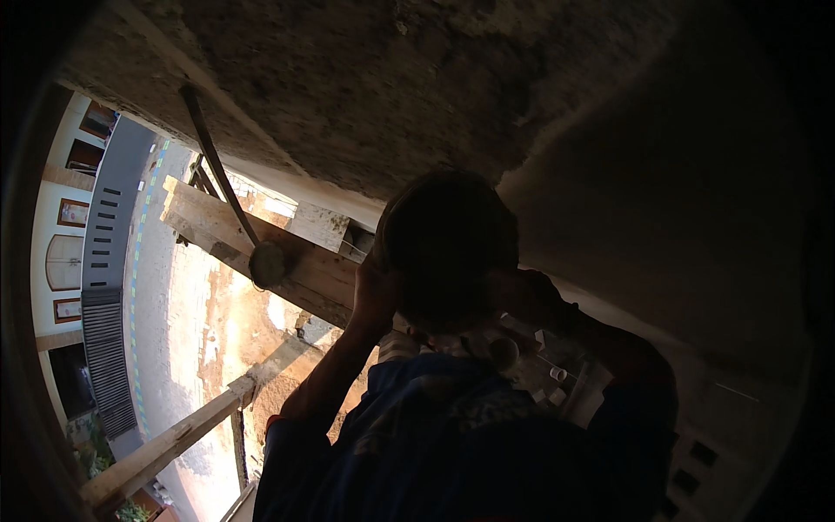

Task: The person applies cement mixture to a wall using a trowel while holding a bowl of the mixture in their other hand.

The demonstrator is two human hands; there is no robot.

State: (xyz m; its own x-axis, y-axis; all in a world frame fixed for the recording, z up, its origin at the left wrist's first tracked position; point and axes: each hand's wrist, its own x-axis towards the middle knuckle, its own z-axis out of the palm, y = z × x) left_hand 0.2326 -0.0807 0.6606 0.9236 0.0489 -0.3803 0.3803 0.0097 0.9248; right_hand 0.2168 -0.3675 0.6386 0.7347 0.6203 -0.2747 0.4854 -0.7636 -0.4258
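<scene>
Dark round object [448, 239] observed at the right of the plank [317, 271], my left hand [374, 294] and right hand [522, 294] against opposite sides; in shadow, I cannot tell finger closure. Pole [221, 165] slants down toward the plank.

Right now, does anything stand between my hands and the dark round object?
Nothing visible: your left hand and right hand are at opposite sides of the dark round object, though shadow hides the exact contact.
</scene>
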